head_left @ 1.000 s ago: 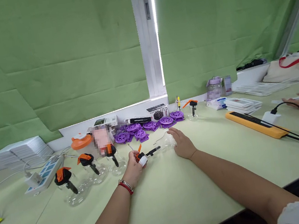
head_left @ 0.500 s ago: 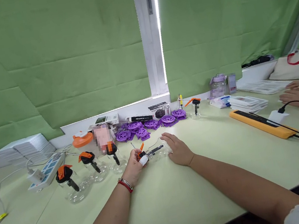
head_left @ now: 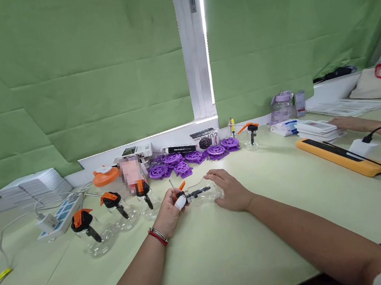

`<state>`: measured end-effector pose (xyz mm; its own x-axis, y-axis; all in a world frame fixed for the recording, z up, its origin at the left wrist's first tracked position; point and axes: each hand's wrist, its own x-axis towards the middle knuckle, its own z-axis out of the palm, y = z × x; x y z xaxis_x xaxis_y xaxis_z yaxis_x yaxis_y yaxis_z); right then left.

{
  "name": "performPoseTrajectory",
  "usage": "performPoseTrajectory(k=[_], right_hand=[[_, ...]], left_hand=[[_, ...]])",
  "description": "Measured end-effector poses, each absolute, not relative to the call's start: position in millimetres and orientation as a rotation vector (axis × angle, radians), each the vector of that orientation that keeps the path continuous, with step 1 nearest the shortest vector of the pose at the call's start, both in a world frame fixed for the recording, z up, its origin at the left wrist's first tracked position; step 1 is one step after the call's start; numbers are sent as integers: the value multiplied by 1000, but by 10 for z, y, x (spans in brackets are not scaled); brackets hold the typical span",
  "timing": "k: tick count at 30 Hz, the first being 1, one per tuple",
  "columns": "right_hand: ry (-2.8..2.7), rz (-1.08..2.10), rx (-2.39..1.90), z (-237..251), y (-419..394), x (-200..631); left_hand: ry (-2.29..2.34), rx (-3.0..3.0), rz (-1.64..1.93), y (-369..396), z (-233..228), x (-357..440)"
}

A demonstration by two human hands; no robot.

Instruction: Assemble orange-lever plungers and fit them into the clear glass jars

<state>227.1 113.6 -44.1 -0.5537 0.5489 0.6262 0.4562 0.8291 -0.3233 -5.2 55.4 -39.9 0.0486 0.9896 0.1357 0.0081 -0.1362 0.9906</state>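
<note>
A clear bottle (head_left: 204,197) lies on its side between my hands, with a black stem inside. My left hand (head_left: 167,214) is closed round its black and orange cap end, and a white wrap covers the thumb. At the other end, my right hand (head_left: 231,189) curves its fingers round the wide base. To the left stand three similar bottles, a near one (head_left: 100,244), a middle one (head_left: 126,218) and a far one (head_left: 147,204), with black and orange caps. Another bottle (head_left: 253,139), its orange lever raised, stands farther back right.
Purple round plastic parts (head_left: 182,168) lie along the back near small boxes (head_left: 204,138). A power strip (head_left: 59,217) and white stack (head_left: 36,187) are left. An orange bar (head_left: 340,157) with cables lies right. A co-worker's hand (head_left: 347,123) touches white flat pieces (head_left: 317,130).
The view has shifted slightly. My hands keep hold of the bottle, whose cap end has turned a little. The co-worker's hand has reached left to the white stack.
</note>
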Motion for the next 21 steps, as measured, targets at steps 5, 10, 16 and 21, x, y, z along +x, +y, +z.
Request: performPoseTrajectory(k=[5,10,16,21], right_hand=[[-2180,333,-734,-382,1123,2318],[-2094,709,-833,-370,1128,2374],[-2046,1009,-716,-461,1276,2423],[-1963,1073,-632,-471,1303,2426]], left_hand=[[1101,1331,1293,552,-372,-40],[1089,1292,1312,564,-380,-44],[1070,1274,1274,558,-380,-44],[1046,1253,1280,542,-347,-12]])
